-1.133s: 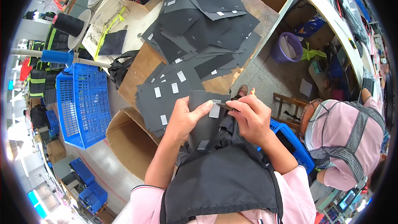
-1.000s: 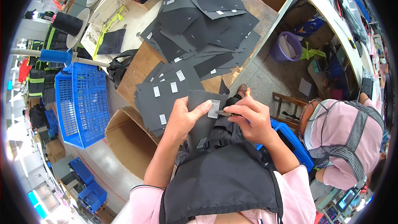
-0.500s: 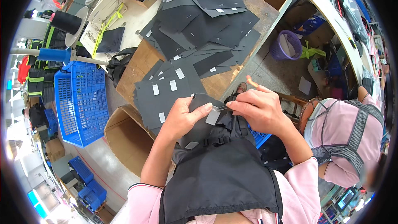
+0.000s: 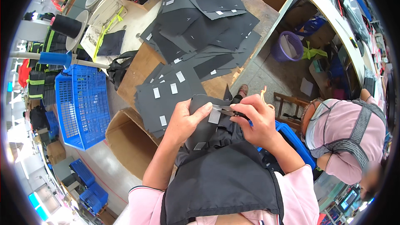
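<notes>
Both hands busy mid-frame: our left hand (image 4: 187,118) pinches the dark fabric piece (image 4: 204,121), right hand (image 4: 256,121) clamps scissors (image 4: 229,111) at its white tag (image 4: 215,116); loose grip risks cutting cloth.

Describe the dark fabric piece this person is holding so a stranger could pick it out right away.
Start at the wooden table strewn with dark fabric panels, then drop to its near edge above the person's lap. The fabric piece is pinched between the left hand and right hand. Unlike the flat stacked panels, it is lifted and curled over.
</notes>
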`<state>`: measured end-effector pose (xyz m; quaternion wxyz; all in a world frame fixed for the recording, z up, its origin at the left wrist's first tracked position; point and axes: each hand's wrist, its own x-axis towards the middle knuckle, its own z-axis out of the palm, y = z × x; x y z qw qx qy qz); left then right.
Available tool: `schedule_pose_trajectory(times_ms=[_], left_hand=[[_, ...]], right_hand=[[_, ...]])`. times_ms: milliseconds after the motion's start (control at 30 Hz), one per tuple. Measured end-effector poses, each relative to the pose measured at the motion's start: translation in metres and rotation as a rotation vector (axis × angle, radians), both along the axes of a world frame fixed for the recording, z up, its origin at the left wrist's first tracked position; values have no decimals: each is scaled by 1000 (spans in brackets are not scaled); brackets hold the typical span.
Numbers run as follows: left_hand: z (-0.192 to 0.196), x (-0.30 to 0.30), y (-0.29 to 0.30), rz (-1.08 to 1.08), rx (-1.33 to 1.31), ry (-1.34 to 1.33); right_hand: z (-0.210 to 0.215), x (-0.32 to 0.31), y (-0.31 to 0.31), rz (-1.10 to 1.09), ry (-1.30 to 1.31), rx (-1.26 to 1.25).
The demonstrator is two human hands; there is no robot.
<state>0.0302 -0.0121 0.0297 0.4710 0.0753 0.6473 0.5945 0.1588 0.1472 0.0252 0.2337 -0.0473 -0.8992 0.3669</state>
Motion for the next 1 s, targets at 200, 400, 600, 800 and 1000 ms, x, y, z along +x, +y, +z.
schedule_pose_trajectory(times_ms=[200,400,600,800,1000], left_hand=[[-1,1,1,6,18,-17],[-1,2,0,24,16,-7],[-3,0,-3,3,-20,0],[-3,-1,-5,-12,-2,-19],[-9,-4,-14,-118,10,204]], right_hand=[[-7,0,-2,-4,32,35],[-13,7,-7,-79,110,-4],[-11,6,-11,-48,21,39],[-17,2,-14,-69,77,-37],[-6,-9,21,24,-240,-565]])
